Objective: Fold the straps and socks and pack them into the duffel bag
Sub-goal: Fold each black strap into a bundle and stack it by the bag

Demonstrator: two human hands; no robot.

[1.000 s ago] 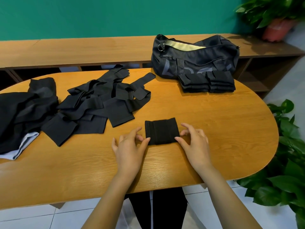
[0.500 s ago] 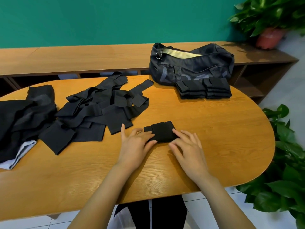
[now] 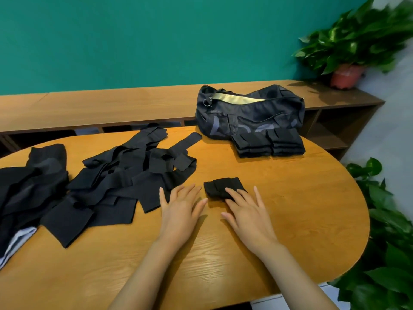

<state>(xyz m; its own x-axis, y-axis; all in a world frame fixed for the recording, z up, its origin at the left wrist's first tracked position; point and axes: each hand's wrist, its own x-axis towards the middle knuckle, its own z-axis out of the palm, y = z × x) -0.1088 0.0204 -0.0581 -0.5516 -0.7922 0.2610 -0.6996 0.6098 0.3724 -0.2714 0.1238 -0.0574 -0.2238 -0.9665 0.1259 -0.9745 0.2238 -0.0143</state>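
A small folded black strap (image 3: 220,186) lies on the wooden table (image 3: 290,209) in front of me. My right hand (image 3: 245,209) lies flat with its fingertips resting on the strap's near right corner. My left hand (image 3: 181,204) lies flat on the table just left of the strap, fingers straight, holding nothing. A heap of unfolded black straps (image 3: 125,175) spreads to the left. Two stacks of folded black pieces (image 3: 269,143) sit against the dark duffel bag (image 3: 248,113) at the table's far side; the bag's top is unzipped.
More dark clothing (image 3: 29,186) with a white edge lies at the table's left end. A low wooden shelf (image 3: 111,106) runs behind the table under a green wall. Potted plants stand at the back right (image 3: 357,48) and beside the table's right end (image 3: 388,242).
The strap was folded over into a smaller bundle. My left hand slid off it to the left onto the table, and my right hand now rests on its corner. The view tilted up.
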